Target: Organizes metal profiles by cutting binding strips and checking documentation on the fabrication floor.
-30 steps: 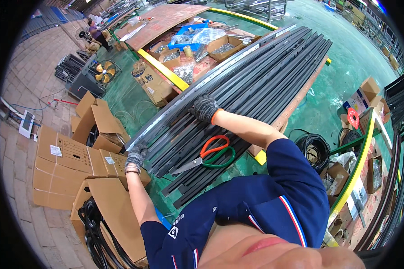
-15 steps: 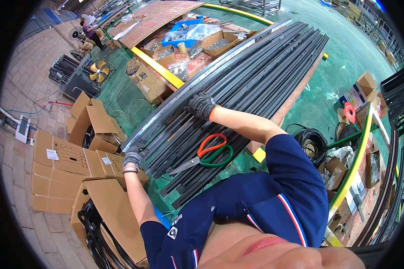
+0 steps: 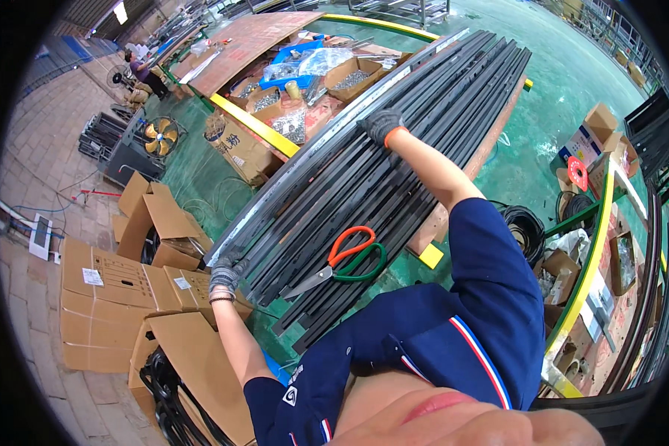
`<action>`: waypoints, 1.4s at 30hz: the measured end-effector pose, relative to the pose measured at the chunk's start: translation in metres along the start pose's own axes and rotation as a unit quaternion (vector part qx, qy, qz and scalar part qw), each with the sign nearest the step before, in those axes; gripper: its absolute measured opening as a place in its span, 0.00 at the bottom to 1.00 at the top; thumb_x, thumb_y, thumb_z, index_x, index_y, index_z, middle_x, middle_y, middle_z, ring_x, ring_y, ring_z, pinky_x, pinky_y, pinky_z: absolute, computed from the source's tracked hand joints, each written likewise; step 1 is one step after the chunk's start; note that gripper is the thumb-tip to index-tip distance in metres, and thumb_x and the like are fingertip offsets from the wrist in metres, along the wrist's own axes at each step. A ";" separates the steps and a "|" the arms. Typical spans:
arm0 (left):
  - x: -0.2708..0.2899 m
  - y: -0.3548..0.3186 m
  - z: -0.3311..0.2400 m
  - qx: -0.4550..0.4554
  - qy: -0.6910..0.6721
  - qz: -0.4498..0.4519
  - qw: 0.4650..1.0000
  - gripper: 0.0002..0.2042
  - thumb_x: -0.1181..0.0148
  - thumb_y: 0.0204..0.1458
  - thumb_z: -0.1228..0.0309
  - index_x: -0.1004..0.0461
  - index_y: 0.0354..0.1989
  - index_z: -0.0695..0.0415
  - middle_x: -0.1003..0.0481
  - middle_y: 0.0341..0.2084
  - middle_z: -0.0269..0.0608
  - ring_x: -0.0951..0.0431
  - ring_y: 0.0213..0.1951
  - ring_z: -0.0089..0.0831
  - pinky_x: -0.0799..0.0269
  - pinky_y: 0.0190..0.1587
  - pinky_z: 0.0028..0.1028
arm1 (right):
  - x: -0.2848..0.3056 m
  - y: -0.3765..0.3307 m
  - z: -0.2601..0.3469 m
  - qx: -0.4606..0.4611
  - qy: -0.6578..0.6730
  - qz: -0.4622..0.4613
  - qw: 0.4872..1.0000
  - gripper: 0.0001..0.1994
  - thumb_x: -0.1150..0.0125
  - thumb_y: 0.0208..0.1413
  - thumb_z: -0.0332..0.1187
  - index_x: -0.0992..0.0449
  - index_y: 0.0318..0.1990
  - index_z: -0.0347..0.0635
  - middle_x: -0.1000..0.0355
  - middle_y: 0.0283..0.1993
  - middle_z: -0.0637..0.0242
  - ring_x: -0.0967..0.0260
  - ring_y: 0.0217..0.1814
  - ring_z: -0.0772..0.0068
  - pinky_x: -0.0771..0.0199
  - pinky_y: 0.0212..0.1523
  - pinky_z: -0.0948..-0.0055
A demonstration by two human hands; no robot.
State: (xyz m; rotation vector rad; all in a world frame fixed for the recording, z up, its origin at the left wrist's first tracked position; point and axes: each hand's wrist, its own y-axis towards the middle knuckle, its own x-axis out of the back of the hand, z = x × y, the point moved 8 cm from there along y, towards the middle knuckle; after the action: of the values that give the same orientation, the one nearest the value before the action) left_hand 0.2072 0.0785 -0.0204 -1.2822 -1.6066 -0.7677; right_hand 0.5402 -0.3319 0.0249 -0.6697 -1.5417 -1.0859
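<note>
Long dark metal profiles (image 3: 394, 186) lie side by side in a wide bundle, slanting from near left to far right. At their near left end my left hand (image 3: 229, 273), in a grey knit glove, is closed round the end of a profile at the bundle's left edge. Farther along that edge my right hand (image 3: 383, 125), gloved in grey with an orange cuff, has its fingers curled over a profile; its fingertips are partly hidden. Large scissors (image 3: 343, 259) with one orange and one green handle loop rest on the near profiles, blades pointing left.
Cardboard boxes (image 3: 111, 279) crowd the left, one holding black cable or strips (image 3: 167, 394). Beyond the bundle, a bench carries boxes of small metal parts (image 3: 349, 78) and a blue tray (image 3: 297, 56). A yellow-edged frame (image 3: 583, 275) stands at right. A person (image 3: 147, 74) is far left.
My right hand has slid away from me along the bundle, up and to the right. My left hand stays at the near end. The view has shifted slightly.
</note>
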 end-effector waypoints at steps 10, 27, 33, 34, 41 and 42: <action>-0.003 -0.004 0.020 -0.061 -0.046 -0.018 0.997 0.13 0.37 0.41 0.69 0.26 0.36 0.60 0.26 0.38 0.51 0.27 0.43 0.40 0.35 0.46 0.31 | 0.016 -0.050 0.132 0.080 0.100 0.047 0.991 0.25 0.57 0.52 0.54 0.23 0.35 0.41 0.27 0.37 0.55 0.30 0.41 0.54 0.36 0.46 0.60; -0.009 -0.008 0.017 0.049 -0.135 0.040 0.989 0.14 0.38 0.41 0.77 0.27 0.39 0.60 0.28 0.43 0.45 0.31 0.49 0.36 0.40 0.53 0.28 | 0.009 -0.006 0.017 0.033 0.038 0.038 0.998 0.18 0.61 0.55 0.46 0.24 0.38 0.51 0.26 0.35 0.60 0.28 0.37 0.55 0.33 0.37 0.55; -0.005 -0.004 0.008 0.002 -0.143 0.005 0.990 0.11 0.37 0.40 0.76 0.26 0.34 0.61 0.25 0.29 0.42 0.27 0.33 0.30 0.31 0.40 0.26 | -0.014 0.020 -0.052 -0.068 0.007 0.057 0.996 0.22 0.64 0.56 0.50 0.23 0.37 0.49 0.25 0.37 0.62 0.28 0.39 0.60 0.36 0.37 0.57; -0.005 -0.007 0.018 0.016 -0.132 0.004 0.991 0.11 0.37 0.40 0.77 0.26 0.34 0.61 0.25 0.30 0.41 0.27 0.33 0.30 0.32 0.40 0.26 | -0.014 0.023 -0.055 -0.072 0.003 0.062 0.995 0.23 0.64 0.56 0.50 0.23 0.37 0.48 0.25 0.37 0.62 0.28 0.39 0.60 0.36 0.37 0.57; -0.003 -0.007 -0.003 0.035 -0.166 0.030 0.985 0.11 0.41 0.42 0.82 0.27 0.36 0.61 0.26 0.35 0.43 0.28 0.36 0.28 0.32 0.40 0.26 | -0.024 0.043 -0.118 -0.131 0.013 0.068 0.989 0.24 0.65 0.57 0.52 0.23 0.39 0.48 0.26 0.39 0.63 0.28 0.41 0.60 0.35 0.40 0.56; -0.002 -0.008 -0.005 0.039 -0.163 0.028 0.985 0.10 0.41 0.43 0.81 0.27 0.36 0.61 0.26 0.34 0.42 0.28 0.34 0.28 0.31 0.38 0.26 | -0.025 0.045 -0.126 -0.142 0.040 0.062 0.987 0.24 0.65 0.57 0.52 0.23 0.40 0.48 0.26 0.40 0.62 0.29 0.43 0.60 0.35 0.42 0.56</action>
State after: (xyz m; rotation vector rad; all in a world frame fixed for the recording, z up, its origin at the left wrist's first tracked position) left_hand 0.2007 0.0714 -0.0201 -1.4446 -1.8305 -0.4724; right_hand 0.6414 -0.4225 0.0144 -0.8922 -1.2705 -1.2337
